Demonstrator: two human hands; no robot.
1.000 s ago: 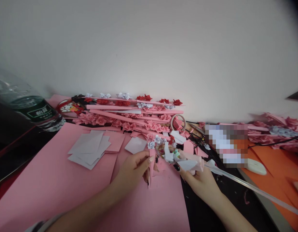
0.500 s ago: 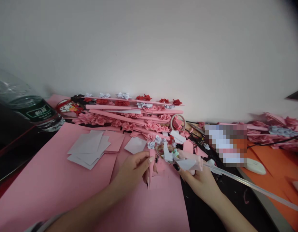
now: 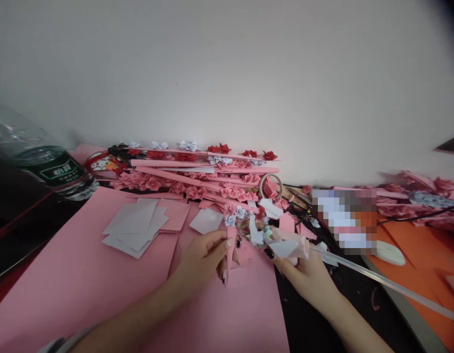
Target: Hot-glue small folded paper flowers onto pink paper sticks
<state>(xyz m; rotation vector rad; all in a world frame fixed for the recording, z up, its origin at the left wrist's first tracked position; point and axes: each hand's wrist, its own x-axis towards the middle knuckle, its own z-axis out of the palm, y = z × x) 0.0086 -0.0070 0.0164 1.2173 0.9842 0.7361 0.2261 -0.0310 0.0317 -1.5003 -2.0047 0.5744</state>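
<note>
My left hand [image 3: 208, 255] is closed around a rolled pink paper stem [image 3: 230, 260], held nearly upright with the thumb in front. White and pink folded paper flowers [image 3: 232, 218] cluster at its top. To the right, my right hand [image 3: 304, 272] grips what looks like a pale pink glue gun [image 3: 299, 245], partly hidden by fingers and white paper scraps [image 3: 284, 248]. A long clear glue stick [image 3: 381, 283] runs from behind it towards the lower right. The gun's front end is hard to make out among the scraps near the stem.
Pink sheets [image 3: 138, 289] cover the front left, with white paper squares [image 3: 133, 220] on them. Paper-flower stems [image 3: 197, 179] lie along the wall beside a tape roll [image 3: 271, 187]. A water bottle [image 3: 54, 164] stands left; a white mouse [image 3: 389, 253] and orange paper [image 3: 421, 245] lie right.
The lower end of the pink stem has turned very slightly in my left hand's fingers. My right hand is almost still, and the surroundings look the same.
</note>
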